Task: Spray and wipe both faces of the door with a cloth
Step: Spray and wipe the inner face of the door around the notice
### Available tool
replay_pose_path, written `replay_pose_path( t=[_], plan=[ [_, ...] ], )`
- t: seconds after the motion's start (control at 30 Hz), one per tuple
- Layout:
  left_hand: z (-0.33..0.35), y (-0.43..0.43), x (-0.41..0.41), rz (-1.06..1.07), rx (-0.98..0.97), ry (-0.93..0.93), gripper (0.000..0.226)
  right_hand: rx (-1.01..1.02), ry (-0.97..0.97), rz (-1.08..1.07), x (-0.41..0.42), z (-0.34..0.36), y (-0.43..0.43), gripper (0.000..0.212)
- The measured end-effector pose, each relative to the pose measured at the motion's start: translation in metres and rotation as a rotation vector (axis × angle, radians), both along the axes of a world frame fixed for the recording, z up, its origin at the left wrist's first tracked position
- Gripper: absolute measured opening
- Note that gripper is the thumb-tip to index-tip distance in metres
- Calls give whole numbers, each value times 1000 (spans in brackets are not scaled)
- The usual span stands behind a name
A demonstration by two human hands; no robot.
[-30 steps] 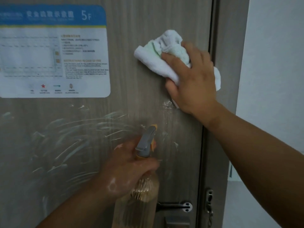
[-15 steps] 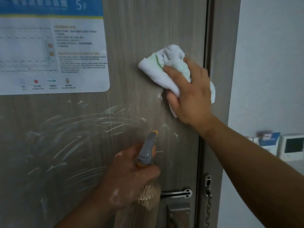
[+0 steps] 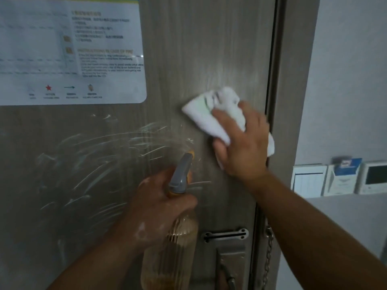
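A grey wood-grain door fills most of the view. My right hand presses a crumpled white cloth flat against the door near its right edge. Lower down, my left hand grips the neck of a clear spray bottle with a grey trigger head and orange nozzle, pointed up at the door. Soapy smears streak the door left of the bottle, and foam dots my left hand.
A laminated fire notice is stuck on the door's upper left. A metal latch plate and the door handle sit below my hands, with a security chain on the frame. Wall switches and panels are at the right.
My right hand has slid the cloth down the door along its right edge. The view has dropped, showing more of the latch and handle. My left hand keeps its hold on the bottle.
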State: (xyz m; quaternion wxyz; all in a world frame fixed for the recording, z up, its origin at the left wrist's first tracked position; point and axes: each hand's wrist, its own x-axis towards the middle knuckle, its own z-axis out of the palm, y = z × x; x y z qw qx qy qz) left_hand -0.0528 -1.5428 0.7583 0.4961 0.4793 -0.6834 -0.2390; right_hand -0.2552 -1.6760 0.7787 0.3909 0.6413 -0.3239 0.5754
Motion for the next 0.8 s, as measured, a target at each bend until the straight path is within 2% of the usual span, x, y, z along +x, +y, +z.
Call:
replay_pose_path(
  t=[0.13,0.3,0.4,0.57,0.63,0.7,0.8],
  plan=[
    [-2,-5,0,0,10,14,25,-52,-72,-23,-3,88,0,50],
    [-12,-8,0,1,38,46,28,-52,-156,-8,1,88,1,48],
    [-18,-11,5,5,58,41,25,-23,-160,7,2,37,3,46],
    [-20,-10,5,19,42,49,30,115,-82,14,7,-113,13,49],
    [-22,-10,1,17,43,32,38,175,-100,25,12,-160,16,48],
    [-25,-8,-4,14,41,3,44,193,-114,27,18,-185,18,42],
    [-27,-9,-4,21,29,19,45,166,-143,45,21,-183,15,42]
  ],
)
